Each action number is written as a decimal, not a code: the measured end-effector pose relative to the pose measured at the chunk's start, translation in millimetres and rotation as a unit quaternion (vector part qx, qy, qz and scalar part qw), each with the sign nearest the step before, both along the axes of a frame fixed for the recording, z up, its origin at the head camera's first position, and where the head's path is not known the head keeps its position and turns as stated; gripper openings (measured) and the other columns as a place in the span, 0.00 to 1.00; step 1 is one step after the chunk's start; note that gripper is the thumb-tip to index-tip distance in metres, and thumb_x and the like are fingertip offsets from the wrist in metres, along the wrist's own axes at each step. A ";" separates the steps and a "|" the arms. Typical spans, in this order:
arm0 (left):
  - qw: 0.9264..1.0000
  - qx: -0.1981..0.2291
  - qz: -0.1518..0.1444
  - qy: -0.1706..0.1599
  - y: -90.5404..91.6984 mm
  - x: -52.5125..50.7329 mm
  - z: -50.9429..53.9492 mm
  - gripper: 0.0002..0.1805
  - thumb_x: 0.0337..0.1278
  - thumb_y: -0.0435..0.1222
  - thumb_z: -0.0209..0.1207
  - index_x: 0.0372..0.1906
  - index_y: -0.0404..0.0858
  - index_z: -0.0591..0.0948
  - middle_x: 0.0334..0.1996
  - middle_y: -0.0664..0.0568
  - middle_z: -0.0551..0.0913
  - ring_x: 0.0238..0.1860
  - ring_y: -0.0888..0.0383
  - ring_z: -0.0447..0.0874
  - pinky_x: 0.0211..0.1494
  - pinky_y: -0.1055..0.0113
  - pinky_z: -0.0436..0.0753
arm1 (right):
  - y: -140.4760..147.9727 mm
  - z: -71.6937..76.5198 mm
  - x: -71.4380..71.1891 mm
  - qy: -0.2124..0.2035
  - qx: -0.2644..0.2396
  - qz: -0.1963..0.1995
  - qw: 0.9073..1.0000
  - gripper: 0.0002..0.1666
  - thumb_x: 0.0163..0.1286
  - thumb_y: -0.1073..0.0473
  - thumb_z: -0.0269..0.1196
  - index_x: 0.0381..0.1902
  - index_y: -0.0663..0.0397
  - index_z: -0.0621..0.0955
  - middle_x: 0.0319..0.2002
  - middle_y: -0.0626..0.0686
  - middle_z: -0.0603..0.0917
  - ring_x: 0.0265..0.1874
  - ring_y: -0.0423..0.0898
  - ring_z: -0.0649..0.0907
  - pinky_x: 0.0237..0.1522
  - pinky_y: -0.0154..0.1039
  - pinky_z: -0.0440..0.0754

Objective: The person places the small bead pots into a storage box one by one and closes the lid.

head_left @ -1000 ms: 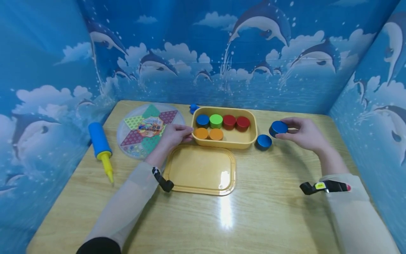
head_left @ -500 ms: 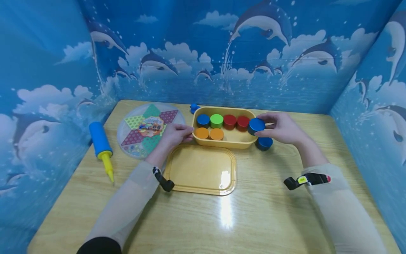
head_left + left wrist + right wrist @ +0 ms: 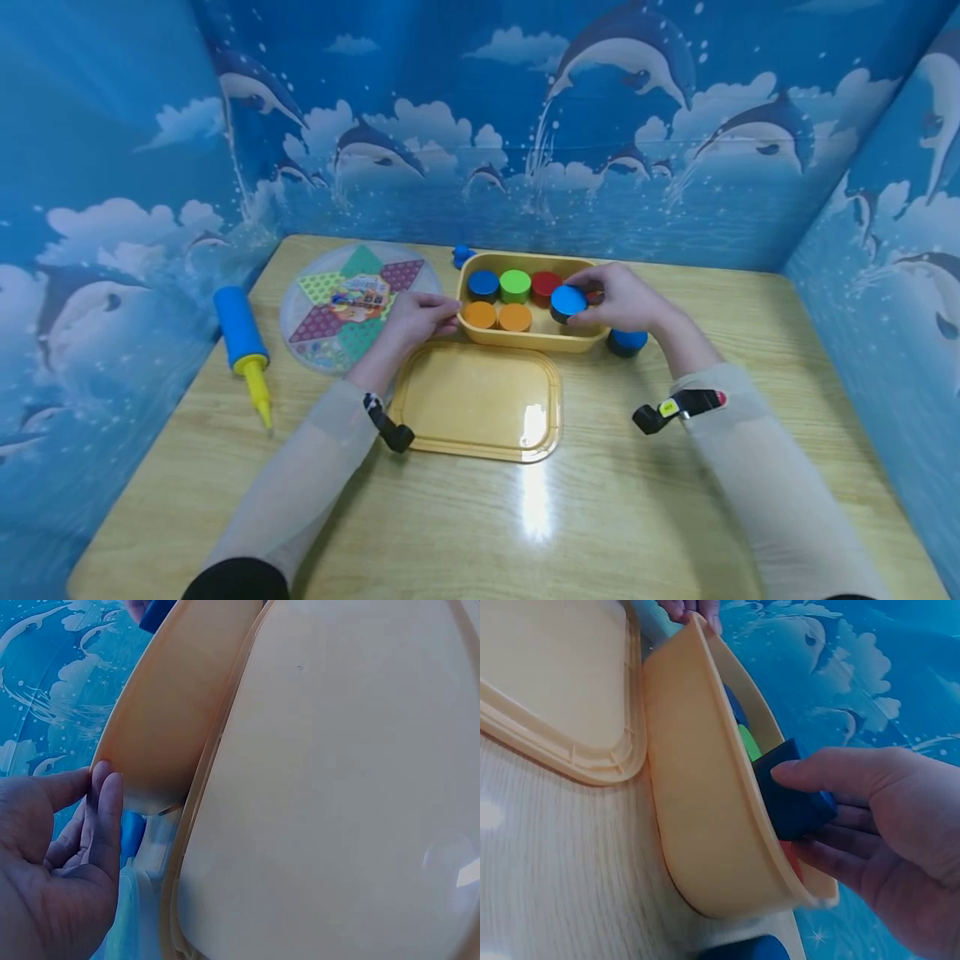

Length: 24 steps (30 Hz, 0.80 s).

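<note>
My right hand (image 3: 622,300) pinches a blue round block (image 3: 567,303) between thumb and fingers, over the right part of a yellow plastic box (image 3: 525,340). In the right wrist view the held block (image 3: 791,799) is tilted, partly below the box's rim. Inside the box stand another blue block (image 3: 483,286), a green one (image 3: 515,287), red ones (image 3: 545,287) and two orange ones (image 3: 514,317). My left hand (image 3: 415,321) pinches the box's left rim, as the left wrist view confirms. One more blue block (image 3: 627,342) sits on the table beside the box's right end.
A yellow lid (image 3: 476,402) lies flat in front of the box. To the left are a round Chinese checkers board (image 3: 360,304) and a blue and yellow pump (image 3: 243,342). A small blue object (image 3: 462,256) lies behind the box. Dolphin-print curtains (image 3: 480,125) surround the table.
My right hand has carried the blue block leftward from beside the box to over its inside, now partly covering a red block. The left hand has stayed on the rim.
</note>
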<state>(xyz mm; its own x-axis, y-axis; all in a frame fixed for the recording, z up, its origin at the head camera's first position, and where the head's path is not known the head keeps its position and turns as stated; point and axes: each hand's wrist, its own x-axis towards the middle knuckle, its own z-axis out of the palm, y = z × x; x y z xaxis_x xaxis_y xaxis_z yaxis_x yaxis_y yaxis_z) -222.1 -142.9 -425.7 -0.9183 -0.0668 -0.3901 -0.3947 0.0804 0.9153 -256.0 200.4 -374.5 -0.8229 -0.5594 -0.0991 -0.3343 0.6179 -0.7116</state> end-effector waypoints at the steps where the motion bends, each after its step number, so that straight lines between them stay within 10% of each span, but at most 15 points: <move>1: 1.000 0.000 0.000 0.001 0.1 0.2 0.3 0.15 0.74 0.34 0.66 0.57 0.30 0.86 0.47 0.39 0.87 0.40 0.53 0.91 0.46 0.64 0.92 | -2.5 -0.8 -1.3 -0.003 0.006 0.003 1.000 0.33 0.65 0.59 0.78 0.66 0.61 0.81 0.61 0.59 0.84 0.58 0.57 0.83 0.62 0.56 0.85; 24: 1.000 0.003 0.005 0.007 -0.3 0.2 -1.9 0.14 0.72 0.33 0.67 0.55 0.29 0.87 0.45 0.39 0.88 0.37 0.55 0.91 0.46 0.65 0.92 | -26.1 -20.2 -11.0 -0.012 0.056 0.086 0.995 0.28 0.67 0.70 0.74 0.64 0.69 0.81 0.60 0.65 0.84 0.60 0.62 0.83 0.66 0.59 0.82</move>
<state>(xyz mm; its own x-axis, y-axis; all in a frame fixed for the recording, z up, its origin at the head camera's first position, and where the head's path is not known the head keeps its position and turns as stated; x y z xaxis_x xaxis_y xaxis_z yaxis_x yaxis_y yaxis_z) -221.8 -143.2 -427.5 -0.9230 -0.0741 -0.3776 -0.3826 0.0716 0.9211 -267.0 174.3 -394.6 -0.7133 -0.6755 -0.1868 -0.4253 0.6291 -0.6507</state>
